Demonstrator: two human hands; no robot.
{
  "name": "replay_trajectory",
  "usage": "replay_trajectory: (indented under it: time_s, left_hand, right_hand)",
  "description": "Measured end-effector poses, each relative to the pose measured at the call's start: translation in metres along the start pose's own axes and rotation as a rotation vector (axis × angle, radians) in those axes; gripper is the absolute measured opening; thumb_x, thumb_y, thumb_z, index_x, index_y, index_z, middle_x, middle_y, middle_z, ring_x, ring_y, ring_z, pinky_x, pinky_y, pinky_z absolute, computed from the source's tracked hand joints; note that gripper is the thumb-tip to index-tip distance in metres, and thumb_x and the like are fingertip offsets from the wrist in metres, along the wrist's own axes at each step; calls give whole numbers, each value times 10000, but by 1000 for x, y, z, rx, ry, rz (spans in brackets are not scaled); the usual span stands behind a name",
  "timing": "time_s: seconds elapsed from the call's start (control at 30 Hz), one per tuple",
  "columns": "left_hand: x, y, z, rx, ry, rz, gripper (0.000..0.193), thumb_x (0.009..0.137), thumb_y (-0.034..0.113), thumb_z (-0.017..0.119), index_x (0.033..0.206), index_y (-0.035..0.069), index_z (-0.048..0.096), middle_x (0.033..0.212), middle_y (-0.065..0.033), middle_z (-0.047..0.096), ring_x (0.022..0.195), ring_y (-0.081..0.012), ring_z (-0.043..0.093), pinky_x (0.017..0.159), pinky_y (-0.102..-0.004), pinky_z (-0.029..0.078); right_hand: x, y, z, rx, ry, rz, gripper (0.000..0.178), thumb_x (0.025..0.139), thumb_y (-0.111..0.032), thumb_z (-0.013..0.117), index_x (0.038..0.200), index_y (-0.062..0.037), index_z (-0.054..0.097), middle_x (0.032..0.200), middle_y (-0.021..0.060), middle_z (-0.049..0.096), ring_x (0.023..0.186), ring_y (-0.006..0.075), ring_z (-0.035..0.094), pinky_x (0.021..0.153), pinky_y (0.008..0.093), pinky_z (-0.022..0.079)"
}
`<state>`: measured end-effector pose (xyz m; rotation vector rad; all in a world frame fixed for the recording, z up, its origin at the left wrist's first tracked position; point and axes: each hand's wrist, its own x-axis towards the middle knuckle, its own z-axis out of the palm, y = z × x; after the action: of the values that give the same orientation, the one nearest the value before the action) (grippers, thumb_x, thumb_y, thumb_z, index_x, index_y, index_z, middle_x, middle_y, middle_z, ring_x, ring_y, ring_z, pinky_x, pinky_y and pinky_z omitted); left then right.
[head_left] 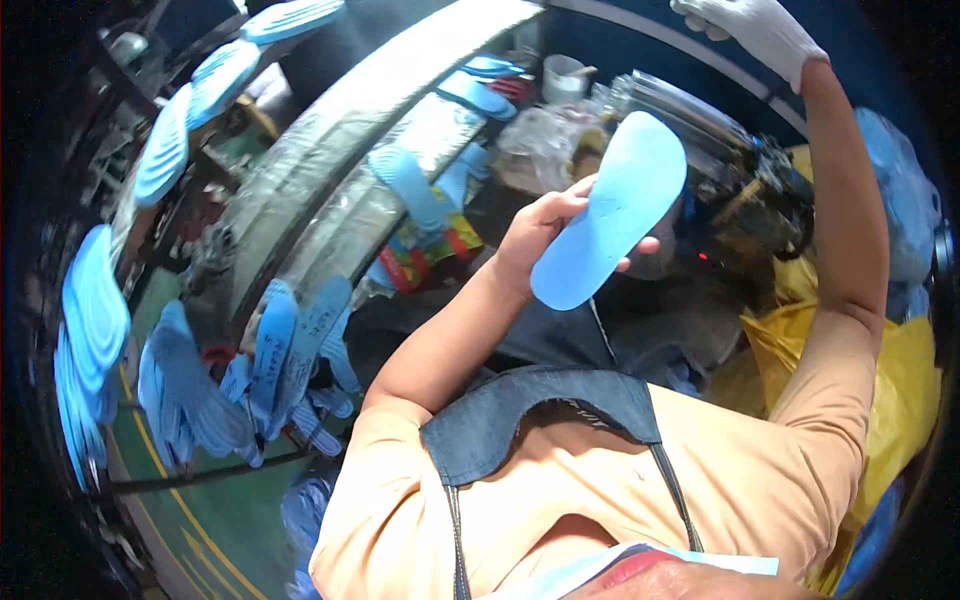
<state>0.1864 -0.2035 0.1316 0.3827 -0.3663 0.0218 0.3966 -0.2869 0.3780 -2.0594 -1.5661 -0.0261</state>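
Note:
My bare left hand [545,232] is closed round a smooth light-blue shoe sole [622,205], which it holds up at a slant in front of my chest. Its thumb lies by the near edge, and fingertips come out past the other edge. Farther up on the right, my right arm is raised. My right hand [765,32] wears a white glove, and its fingers are curled together at the top edge of the picture. Whatever those fingers may hold is cut off from sight.
Stacks of blue soles [95,310] hang on a rack at the left, with more soles [405,185] on a long plastic-covered bench [330,130]. A white cup [567,78] stands beyond, beside a metal roller machine [690,110]. Yellow [900,390] and blue plastic bags [895,190] are at the right.

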Motion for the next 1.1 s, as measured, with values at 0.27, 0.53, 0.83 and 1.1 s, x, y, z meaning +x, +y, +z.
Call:
replay_trajectory:
  time_s: [0.27,0.53,0.83,1.1]
  left_hand:
    - [93,-19,-58,116,373,-132,488,1011,291,375,1345,-59,440,1239,-260,582,1079,-380,626,912,-480,548]
    - [-11,48,-162,1836,947,143,441,913,316,602,1218,-1,571,1098,-200,653,1042,-345,617,917,-461,482]
    - [-86,134,-204,2318,1654,-78,757,862,441,672,1420,-9,431,1469,-332,326,1352,-470,322,1096,-578,279]
    - [-102,156,-217,2339,1652,-135,705,853,342,680,1410,5,410,1479,-314,308,1365,-462,303,1111,-564,262]
  right_hand:
    - [15,81,22,-384,-125,-111,300,868,-228,590,1111,-69,667,1034,139,704,989,301,657,885,377,505]
    - [44,192,51,136,-660,-74,332,769,-139,617,1084,-63,686,974,54,675,898,164,619,811,306,496]
    - [36,150,54,-95,-561,361,373,814,-207,695,1125,-3,678,1018,69,688,956,167,626,860,295,487]
    - [120,128,37,-255,-135,62,296,836,-148,504,1069,-32,644,876,62,612,849,169,585,825,327,473]
